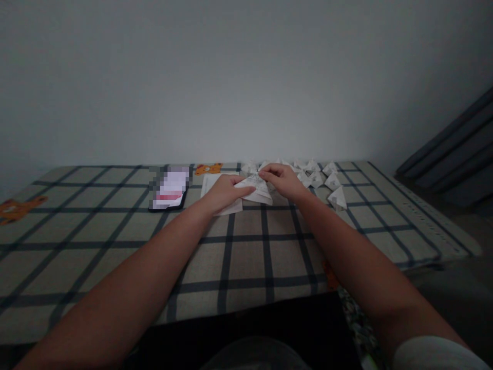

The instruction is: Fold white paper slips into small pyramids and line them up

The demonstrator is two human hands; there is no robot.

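Between my two hands is a folded sheet of printed paper (259, 191), roughly triangular, held just above the checked tablecloth. My left hand (228, 191) grips its left side, with the thumb on top and the other fingers behind. At the paper's upper point, my right hand (282, 179) pinches the edge between thumb and fingertips. Flat sheets of paper (231, 208) lie under and beside my left hand, partly covered by it. Several small folded paper pieces (316, 179) with pointed tops are gathered behind and to the right of my right hand.
A phone (171, 187) with a lit, blurred screen lies left of the papers. The table's checked cloth (246, 257) bears orange bear prints (208, 168). A pale wall (231, 77) rises behind the table, and dark folded fabric (454, 139) hangs at the right.
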